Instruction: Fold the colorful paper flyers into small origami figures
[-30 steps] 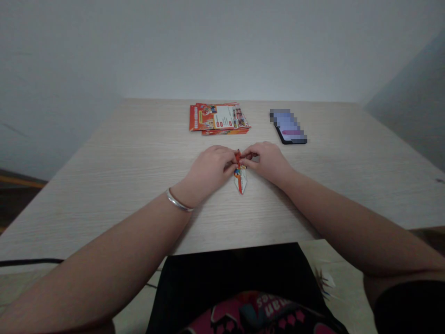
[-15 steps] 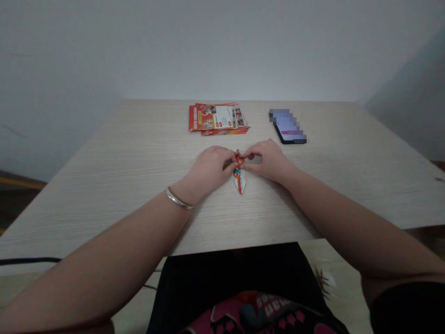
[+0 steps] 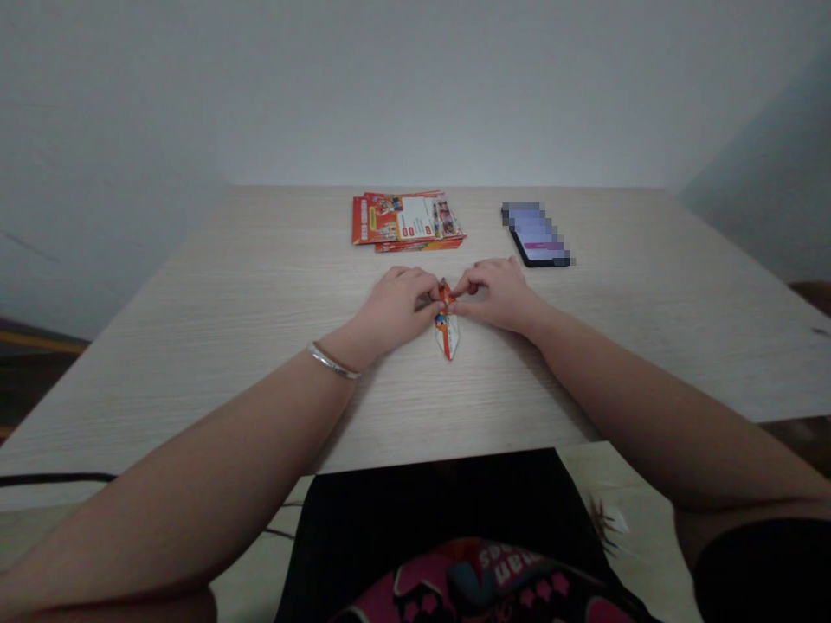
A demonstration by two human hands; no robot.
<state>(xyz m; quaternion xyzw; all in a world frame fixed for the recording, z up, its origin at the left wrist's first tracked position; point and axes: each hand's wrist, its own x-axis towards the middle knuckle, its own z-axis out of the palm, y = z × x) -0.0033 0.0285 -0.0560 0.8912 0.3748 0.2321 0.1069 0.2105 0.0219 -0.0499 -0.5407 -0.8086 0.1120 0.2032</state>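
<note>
Table edges [image 3: 292, 189] well apart from folded paper [image 3: 447, 339]

The head camera is mounted on my head, above and behind my two hands. Its line of sight runs forward and down, over my forearms. My left hand [image 3: 399, 307] and right hand [image 3: 503, 294] sit near the middle of the view, seen from above and from the wrist side, at about arm's reach. On the near side of the hands, my left forearm [image 3: 214, 467] and right forearm [image 3: 636, 389] enter from the lower sides, and my lap [image 3: 415, 510] occupies the bottom edge. Beyond the hands, coverage extends across the tabletop [image 3: 273, 251] to the wall [image 3: 415, 86].
</note>
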